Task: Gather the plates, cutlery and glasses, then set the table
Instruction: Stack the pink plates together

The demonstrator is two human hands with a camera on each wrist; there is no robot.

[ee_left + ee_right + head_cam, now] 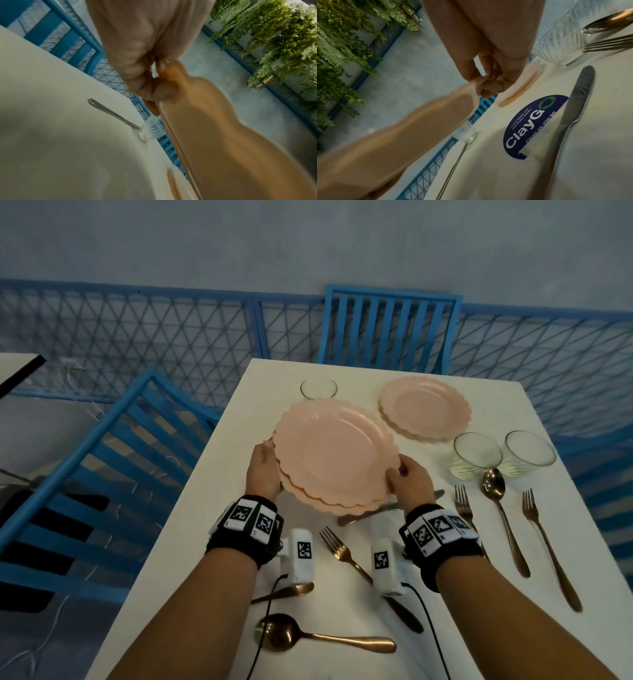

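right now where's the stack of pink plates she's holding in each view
Head: the held pink plates fill the centre, left hand and right hand on opposite rims.
Left wrist: seen edge-on and blurred, running from centre to lower right.
Right wrist: blurred band from lower left up to the fingers.
Shared landmark: the ribbed glass at the table's far edge.
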